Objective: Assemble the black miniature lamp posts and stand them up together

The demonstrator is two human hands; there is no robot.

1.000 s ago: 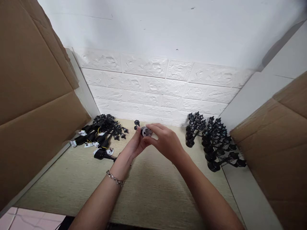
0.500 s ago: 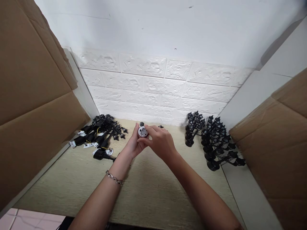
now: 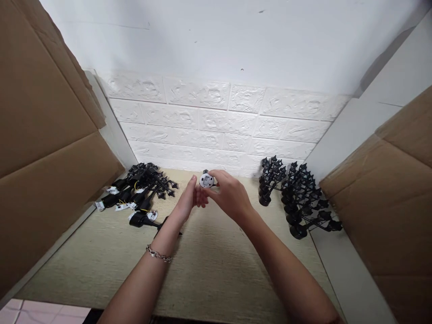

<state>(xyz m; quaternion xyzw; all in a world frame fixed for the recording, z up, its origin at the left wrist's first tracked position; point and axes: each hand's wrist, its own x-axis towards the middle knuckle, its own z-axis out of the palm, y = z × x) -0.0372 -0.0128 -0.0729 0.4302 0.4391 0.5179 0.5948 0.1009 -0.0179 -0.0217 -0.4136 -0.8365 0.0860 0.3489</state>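
My right hand (image 3: 229,195) pinches a small round white-faced part (image 3: 206,181) at its fingertips, held above the beige table (image 3: 209,270). A bit of black plastic shows just behind the part. My left hand (image 3: 189,200) sits right below and beside it, fingers together and pointing up, touching the right hand's fingers. A bracelet is on my left wrist.
A heap of black parts with yellow wires and white tags (image 3: 140,191) lies at the left. Black spiky tree-shaped pieces (image 3: 295,198) stand in a group at the right. Cardboard panels (image 3: 43,135) flank both sides; a white brick-pattern wall (image 3: 219,130) closes the back.
The round part has shifted slightly up and right in my right hand. My left hand has slipped lower, its fingers now straighter beneath the part.
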